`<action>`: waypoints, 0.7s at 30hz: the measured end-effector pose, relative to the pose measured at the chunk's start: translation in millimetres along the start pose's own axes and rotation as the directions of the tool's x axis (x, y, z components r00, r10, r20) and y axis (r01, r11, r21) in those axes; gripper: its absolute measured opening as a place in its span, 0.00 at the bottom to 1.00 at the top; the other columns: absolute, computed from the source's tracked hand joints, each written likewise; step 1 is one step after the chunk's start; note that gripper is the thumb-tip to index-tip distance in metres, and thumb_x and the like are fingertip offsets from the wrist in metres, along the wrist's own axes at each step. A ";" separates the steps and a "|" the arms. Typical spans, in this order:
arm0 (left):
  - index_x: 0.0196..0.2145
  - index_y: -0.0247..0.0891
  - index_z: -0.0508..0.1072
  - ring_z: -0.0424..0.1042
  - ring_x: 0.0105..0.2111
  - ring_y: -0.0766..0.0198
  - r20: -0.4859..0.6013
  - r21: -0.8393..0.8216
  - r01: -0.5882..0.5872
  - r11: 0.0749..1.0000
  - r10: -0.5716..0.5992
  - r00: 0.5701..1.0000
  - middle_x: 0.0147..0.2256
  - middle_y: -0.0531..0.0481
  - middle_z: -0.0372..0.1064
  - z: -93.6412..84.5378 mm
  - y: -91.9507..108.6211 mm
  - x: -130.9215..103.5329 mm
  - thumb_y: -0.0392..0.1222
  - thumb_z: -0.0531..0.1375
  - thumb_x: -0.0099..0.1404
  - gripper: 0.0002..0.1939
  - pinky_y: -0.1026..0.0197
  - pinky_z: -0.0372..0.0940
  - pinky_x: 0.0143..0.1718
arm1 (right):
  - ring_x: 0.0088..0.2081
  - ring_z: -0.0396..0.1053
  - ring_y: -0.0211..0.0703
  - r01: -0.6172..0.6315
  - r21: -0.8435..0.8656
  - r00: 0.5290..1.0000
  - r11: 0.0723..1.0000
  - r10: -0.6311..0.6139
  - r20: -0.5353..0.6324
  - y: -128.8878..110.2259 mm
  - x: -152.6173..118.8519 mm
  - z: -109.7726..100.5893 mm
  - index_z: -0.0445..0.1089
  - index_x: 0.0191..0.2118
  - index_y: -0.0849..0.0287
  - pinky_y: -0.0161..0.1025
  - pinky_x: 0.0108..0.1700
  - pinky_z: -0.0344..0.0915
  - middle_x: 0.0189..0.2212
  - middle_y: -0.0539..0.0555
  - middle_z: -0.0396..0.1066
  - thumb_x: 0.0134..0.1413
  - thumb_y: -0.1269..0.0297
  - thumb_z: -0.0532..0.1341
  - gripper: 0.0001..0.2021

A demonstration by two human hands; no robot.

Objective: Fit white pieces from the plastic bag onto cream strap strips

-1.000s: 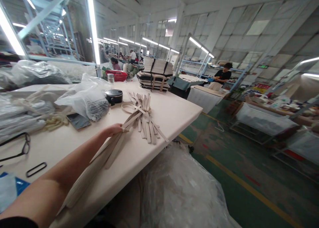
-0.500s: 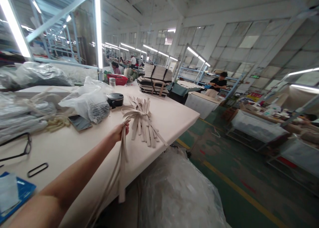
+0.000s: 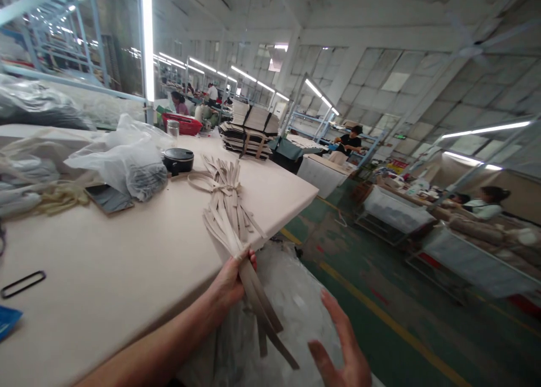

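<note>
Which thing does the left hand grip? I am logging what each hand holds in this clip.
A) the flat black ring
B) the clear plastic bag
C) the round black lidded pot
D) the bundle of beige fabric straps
D: the left hand is closed around the bundle of beige fabric straps at the table edge, while the right hand hangs open and empty beside it.

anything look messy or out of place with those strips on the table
The beige strips lie fanned and crossing near the table edge, not squared up. The left hand grips several, their ends dangling past the edge. The right hand is open, touching nothing. Nothing looks torn or spilled.
</note>
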State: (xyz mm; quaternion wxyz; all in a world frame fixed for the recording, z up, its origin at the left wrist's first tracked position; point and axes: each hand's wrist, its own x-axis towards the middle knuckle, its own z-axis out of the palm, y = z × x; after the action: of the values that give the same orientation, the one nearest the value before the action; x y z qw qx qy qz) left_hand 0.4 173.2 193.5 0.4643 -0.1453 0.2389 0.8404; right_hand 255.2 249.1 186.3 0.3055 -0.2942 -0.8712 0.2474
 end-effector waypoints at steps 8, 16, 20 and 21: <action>0.33 0.33 0.73 0.75 0.20 0.66 0.043 -0.153 0.256 0.954 -0.253 0.967 0.24 0.50 0.74 -28.3 -11.2 -27.1 0.35 0.61 0.68 0.05 0.65 0.73 0.24 | 0.59 0.64 0.54 -0.295 0.450 0.826 0.843 -0.012 0.564 -58.8 31.8 82.6 0.55 0.66 0.55 0.48 0.59 0.61 0.60 0.57 0.65 0.41 0.67 0.69 0.44; 0.32 0.32 0.73 0.74 0.20 0.68 -0.025 -0.083 0.171 0.982 -0.174 0.985 0.24 0.49 0.74 -29.5 1.7 -27.8 0.31 0.61 0.66 0.04 0.67 0.73 0.24 | 0.20 0.67 0.40 -0.490 0.232 0.590 0.840 0.123 0.798 -46.4 15.9 97.5 0.71 0.45 0.64 0.34 0.25 0.62 0.19 0.48 0.69 0.50 0.67 0.56 0.16; 0.34 0.32 0.74 0.74 0.21 0.68 -0.034 -0.111 0.050 0.993 -0.054 0.998 0.24 0.50 0.73 -32.5 20.1 -14.8 0.29 0.60 0.66 0.03 0.67 0.74 0.25 | 0.32 0.76 0.50 -0.118 -0.140 0.709 0.983 0.182 0.681 -24.8 1.3 57.1 0.75 0.43 0.58 0.40 0.36 0.67 0.28 0.56 0.76 0.54 0.67 0.54 0.15; 0.35 0.32 0.74 0.74 0.21 0.68 -0.040 -0.121 0.030 0.992 -0.035 0.999 0.24 0.50 0.73 -33.7 23.8 -12.2 0.29 0.59 0.66 0.04 0.67 0.74 0.25 | 0.36 0.77 0.53 -0.069 -0.228 0.725 0.971 0.205 0.658 -15.1 -4.2 43.9 0.75 0.46 0.57 0.41 0.40 0.67 0.32 0.58 0.78 0.55 0.66 0.53 0.17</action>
State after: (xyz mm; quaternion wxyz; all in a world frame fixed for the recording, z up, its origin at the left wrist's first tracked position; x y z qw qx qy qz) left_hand -12.7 135.7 177.1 0.4634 -0.1945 0.1952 0.8422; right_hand 222.7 224.6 163.5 -0.0804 -0.2753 -0.9173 0.2761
